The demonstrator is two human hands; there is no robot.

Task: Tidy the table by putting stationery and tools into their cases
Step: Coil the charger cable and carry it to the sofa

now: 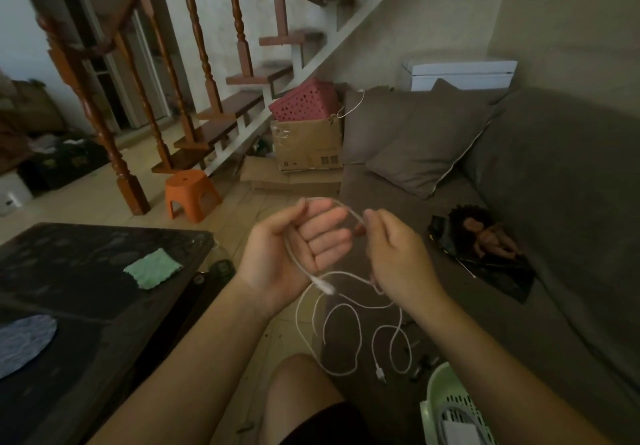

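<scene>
- The left hand (pixel 298 247) is turned palm up with its fingers curled inward, and the white cable (pixel 323 287) runs across its palm and arches over its fingertips.
- The right hand (pixel 398 254), just beside it, pinches the same cable between thumb and fingertips where the arch comes down.
- Below both hands most of the cable hangs in loose, uneven loops over the person's knee, with a small plug dangling at the lowest end.
- Judging by this, the coiling has barely started: one turn lies on the left hand and the rest is slack.
- The cable is thin, round and limp, with a stiffer white connector just under the left wrist.
- Below the right forearm stands a pale green slotted basket (pixel 446 406) of hard plastic, with white items inside.
- Left of the left hand, the dark glossy table (pixel 104 299) holds a soft green cloth (pixel 152 269); no case is visible.
</scene>
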